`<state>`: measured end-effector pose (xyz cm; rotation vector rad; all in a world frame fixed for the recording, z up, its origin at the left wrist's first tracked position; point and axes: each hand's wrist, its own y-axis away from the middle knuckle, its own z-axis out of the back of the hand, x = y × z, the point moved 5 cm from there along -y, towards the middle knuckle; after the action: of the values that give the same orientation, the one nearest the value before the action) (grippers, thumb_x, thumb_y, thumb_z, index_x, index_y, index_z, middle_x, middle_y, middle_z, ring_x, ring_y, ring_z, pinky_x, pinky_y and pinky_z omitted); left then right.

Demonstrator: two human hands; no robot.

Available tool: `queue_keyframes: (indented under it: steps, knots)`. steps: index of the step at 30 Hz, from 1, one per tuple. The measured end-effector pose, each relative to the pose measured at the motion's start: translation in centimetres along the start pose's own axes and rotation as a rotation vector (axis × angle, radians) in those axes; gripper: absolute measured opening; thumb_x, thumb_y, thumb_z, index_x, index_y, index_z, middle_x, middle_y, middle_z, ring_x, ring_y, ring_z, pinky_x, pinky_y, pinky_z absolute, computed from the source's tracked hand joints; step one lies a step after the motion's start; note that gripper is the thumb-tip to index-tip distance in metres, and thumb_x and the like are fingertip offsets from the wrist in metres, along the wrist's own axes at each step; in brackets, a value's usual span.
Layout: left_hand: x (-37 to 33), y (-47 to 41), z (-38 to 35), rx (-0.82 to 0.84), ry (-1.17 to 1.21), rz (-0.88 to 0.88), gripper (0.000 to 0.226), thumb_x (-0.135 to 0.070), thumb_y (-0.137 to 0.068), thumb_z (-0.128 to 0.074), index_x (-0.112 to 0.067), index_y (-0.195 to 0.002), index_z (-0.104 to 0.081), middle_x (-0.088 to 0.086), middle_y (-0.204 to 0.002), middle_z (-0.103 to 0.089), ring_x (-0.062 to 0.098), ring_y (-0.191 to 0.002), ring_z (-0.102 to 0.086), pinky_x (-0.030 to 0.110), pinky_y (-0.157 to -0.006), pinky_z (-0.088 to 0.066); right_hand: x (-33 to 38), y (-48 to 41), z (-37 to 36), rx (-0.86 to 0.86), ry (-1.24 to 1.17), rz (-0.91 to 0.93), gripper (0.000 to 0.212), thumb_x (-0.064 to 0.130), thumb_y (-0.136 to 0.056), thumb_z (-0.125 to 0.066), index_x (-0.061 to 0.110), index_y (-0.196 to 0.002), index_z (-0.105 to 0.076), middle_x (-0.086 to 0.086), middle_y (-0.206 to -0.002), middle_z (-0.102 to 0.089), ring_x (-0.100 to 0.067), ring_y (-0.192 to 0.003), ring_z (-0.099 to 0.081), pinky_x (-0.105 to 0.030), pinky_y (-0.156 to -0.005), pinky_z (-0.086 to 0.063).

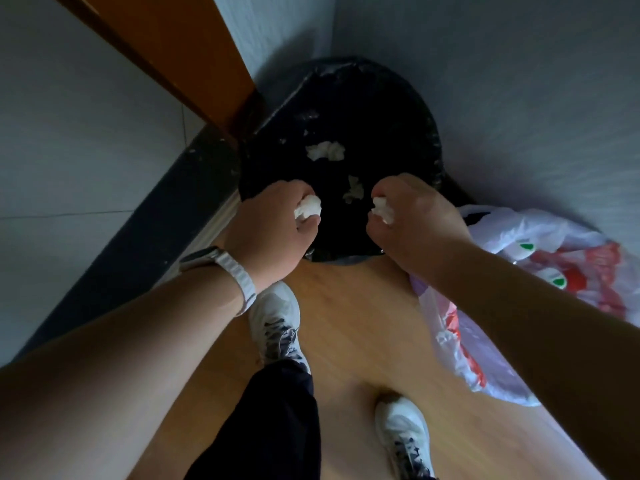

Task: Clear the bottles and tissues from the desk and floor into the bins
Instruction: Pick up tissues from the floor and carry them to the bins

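So from my end: both hands are out over the near rim of the black-lined bin (408,109), which sits in the far corner of the wood floor (353,323), right where the two walls meet.

Left hand (273,216) has its fingers curled tight round a crumpled white tissue (308,207), only a bit of the wad poking out between thumb and fingers. Right hand (415,220) is doing the same with a second tissue wad (382,209), fingers closed on it. Neither hand touches the bin as far as I can tell, and the two hands are apart, with a gap of dark liner between them.

Down inside the bin there's one bigger tissue clump (325,150) toward the far side and a smaller scrap (353,190) closer in.

Other stuff: a white and red plastic bag (571,265) slumped on the floor along the right wall, just beside the bin and partly under the right forearm. A watch with a white band (221,268) is on the left wrist. White sneakers (277,317) are planted on the floor near the bin, and a wooden door frame (166,46) runs down at the left.
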<state>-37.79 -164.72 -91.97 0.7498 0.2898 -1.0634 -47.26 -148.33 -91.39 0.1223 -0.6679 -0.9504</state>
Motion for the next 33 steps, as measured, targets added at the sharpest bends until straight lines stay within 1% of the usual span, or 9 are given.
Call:
queue_keyframes:
  steps: [2, 5, 8, 11, 17, 21, 25, 30, 33]
  knots:
    - [0.1, -0.4, -0.5, -0.012, -0.011, -0.014, 0.024, -0.033, -0.09, -0.061, -0.022, -0.111, -0.06, -0.004, -0.104, -0.059, 0.021, -0.091, -0.061, 0.043, -0.079, -0.052, -0.4, -0.3, -1.0, -0.008, 0.024, 0.035, 0.027, 0.024, -0.084, -0.064, 0.016, -0.11, -0.061, -0.002, -0.105, -0.057, -0.023, -0.089, -0.056, -0.029, -0.075, -0.037]
    - [-0.2, -0.7, -0.2, -0.047, -0.011, -0.041, 0.033, -0.032, -0.088, -0.065, -0.017, -0.117, -0.058, 0.0, -0.114, -0.057, 0.021, -0.1, -0.058, 0.043, -0.084, -0.051, -0.6, -0.6, -1.7, -0.018, 0.036, 0.062, 0.034, 0.023, -0.081, -0.067, 0.013, -0.113, -0.063, -0.007, -0.11, -0.059, -0.03, -0.096, -0.059, -0.035, -0.08, -0.042]
    - [-0.6, -1.0, 0.8, -0.055, -0.024, -0.059, 0.04, -0.031, -0.088, -0.067, -0.017, -0.124, -0.057, 0.0, -0.122, -0.055, 0.018, -0.108, -0.055, 0.032, -0.088, -0.048, -0.4, -0.4, -1.3, -0.033, 0.055, 0.06, 0.036, 0.027, -0.081, -0.067, 0.012, -0.114, -0.062, -0.007, -0.112, -0.058, -0.03, -0.099, -0.059, -0.039, -0.082, -0.046]
    - [-1.5, -0.7, 2.4, -0.031, -0.074, -0.095, 0.039, -0.026, -0.088, -0.066, -0.014, -0.124, -0.058, 0.003, -0.125, -0.056, 0.02, -0.109, -0.055, 0.029, -0.087, -0.045, 0.4, 0.3, 0.5, -0.054, 0.094, 0.048, 0.036, 0.029, -0.081, -0.067, 0.013, -0.113, -0.063, -0.007, -0.112, -0.059, -0.03, -0.098, -0.059, -0.038, -0.083, -0.045]
    - [-4.9, 1.1, 7.6, -0.018, -0.226, -0.232, 0.039, -0.023, -0.089, -0.063, -0.009, -0.124, -0.06, 0.006, -0.126, -0.06, 0.025, -0.113, -0.057, 0.038, -0.092, -0.048, 3.4, 2.3, 6.8, -0.126, 0.201, 0.009, 0.036, 0.036, -0.078, -0.065, 0.015, -0.108, -0.065, -0.004, -0.109, -0.062, -0.031, -0.097, -0.059, -0.042, -0.086, -0.045]
    - [-7.7, 2.6, 12.2, -0.044, -0.295, -0.276, 0.041, -0.028, -0.09, -0.061, -0.011, -0.127, -0.059, 0.008, -0.128, -0.058, 0.028, -0.117, -0.055, 0.046, -0.091, -0.049, 5.9, 3.7, 11.4, -0.129, 0.231, 0.035, 0.039, 0.038, -0.081, -0.064, 0.017, -0.113, -0.064, -0.004, -0.114, -0.062, -0.03, -0.103, -0.058, -0.042, -0.089, -0.045]
    - [-11.2, 4.8, 17.8, -0.07, -0.359, -0.318, 0.043, -0.034, -0.089, -0.054, -0.013, -0.127, -0.059, 0.009, -0.128, -0.059, 0.029, -0.116, -0.055, 0.045, -0.087, -0.049, 9.1, 5.6, 16.8, -0.145, 0.254, 0.055, 0.041, 0.041, -0.081, -0.061, 0.017, -0.114, -0.063, -0.004, -0.118, -0.061, -0.03, -0.107, -0.057, -0.043, -0.091, -0.043]
    - [-15.7, 7.6, 24.2, -0.082, -0.485, -0.432, 0.044, -0.033, -0.089, -0.058, -0.013, -0.128, -0.057, 0.011, -0.13, -0.057, 0.032, -0.118, -0.053, 0.048, -0.087, -0.048, 13.7, 8.0, 23.6, -0.171, 0.286, 0.091, 0.048, 0.046, -0.08, -0.048, 0.016, -0.115, -0.063, -0.007, -0.119, -0.061, -0.032, -0.107, -0.058, -0.045, -0.092, -0.044]
    - [-18.5, 9.9, 28.2, -0.103, -0.509, -0.46, 0.044, -0.032, -0.088, -0.058, -0.013, -0.128, -0.056, 0.012, -0.128, -0.057, 0.034, -0.116, -0.053, 0.048, -0.085, -0.047, 16.9, 9.7, 27.8, -0.203, 0.302, 0.128, 0.045, 0.042, -0.078, -0.054, 0.013, -0.112, -0.065, -0.01, -0.115, -0.062, -0.034, -0.104, -0.059, -0.045, -0.09, -0.044]
